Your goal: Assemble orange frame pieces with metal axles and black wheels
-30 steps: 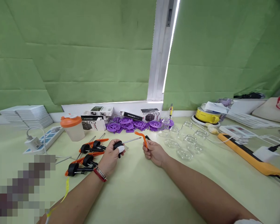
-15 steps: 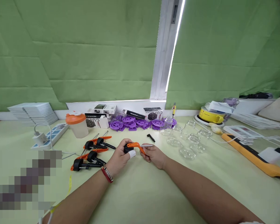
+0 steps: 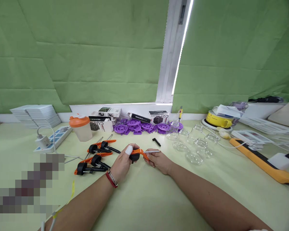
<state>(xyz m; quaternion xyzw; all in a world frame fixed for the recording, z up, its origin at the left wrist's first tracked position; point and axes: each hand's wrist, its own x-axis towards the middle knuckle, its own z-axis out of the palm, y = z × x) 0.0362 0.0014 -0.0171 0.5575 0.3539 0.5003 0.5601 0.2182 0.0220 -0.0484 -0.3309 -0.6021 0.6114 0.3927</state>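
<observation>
An orange arm part (image 3: 144, 154) with a black round piece (image 3: 135, 157) and a thin metal rod (image 3: 152, 151) is held between both hands. My left hand (image 3: 124, 162), with a white wrap on its thumb, closes round the black end. The fingers of my right hand (image 3: 157, 160) pinch the orange end beside the rod. A small black bent piece (image 3: 156, 141) lies on the table beyond my right hand. Left of my left hand, several orange and black assemblies (image 3: 96, 160) with rods lie in a group.
Purple wheel-like parts (image 3: 148, 128) and cup holder boxes (image 3: 101, 125) line the back. A shaker bottle (image 3: 82, 130) and power strip (image 3: 54, 141) stand left. Clear glass-like cups (image 3: 195, 155), a yellow pot (image 3: 218, 119) and an orange-black bar (image 3: 260, 162) are on the right.
The left thumb has moved up over the top of the held part, and the black round piece has turned downward. The orange part and rod are tilted differently between the hands.
</observation>
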